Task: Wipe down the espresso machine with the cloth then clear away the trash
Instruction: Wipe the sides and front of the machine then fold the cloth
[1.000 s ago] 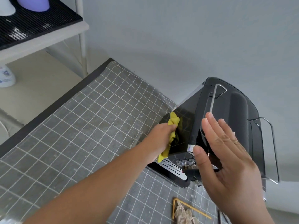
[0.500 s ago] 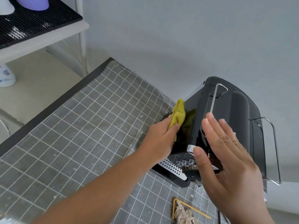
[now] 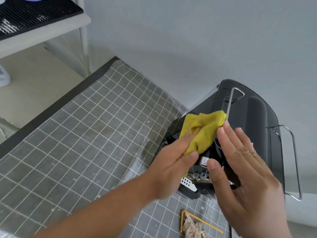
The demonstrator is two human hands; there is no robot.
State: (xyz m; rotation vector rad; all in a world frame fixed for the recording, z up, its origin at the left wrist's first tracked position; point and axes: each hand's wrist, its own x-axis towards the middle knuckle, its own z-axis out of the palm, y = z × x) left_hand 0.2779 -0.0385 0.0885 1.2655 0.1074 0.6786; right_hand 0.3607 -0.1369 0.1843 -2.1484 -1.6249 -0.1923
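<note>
We are seeing a mustard-yellow cloth, a glossy black espresso machine, a grey white-gridded tablecloth and beige crumpled trash.

We see the left hand w/ the yellow cloth now higher on the espresso machine, cloth off the side panel, up at the top front edge, touching the right hand's fingertips.

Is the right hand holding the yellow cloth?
No, the left hand grips the yellow cloth against the espresso machine; the right hand is open.
</note>
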